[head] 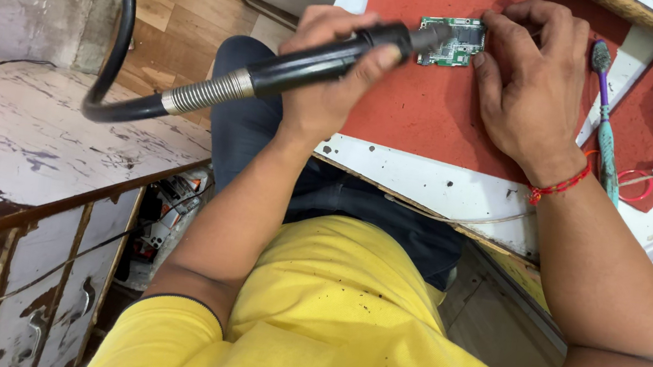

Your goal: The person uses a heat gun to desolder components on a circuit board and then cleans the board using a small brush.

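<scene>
With the left hand in a closed grip on the hot-air wand, keep its nozzle apparently just over the green circuit board, which the right hand pins flat on the red desk.

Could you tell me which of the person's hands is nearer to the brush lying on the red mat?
The right hand. It rests on the circuit board, just beside the brush. The left hand grips the black tool farther off, beyond the board.
</scene>
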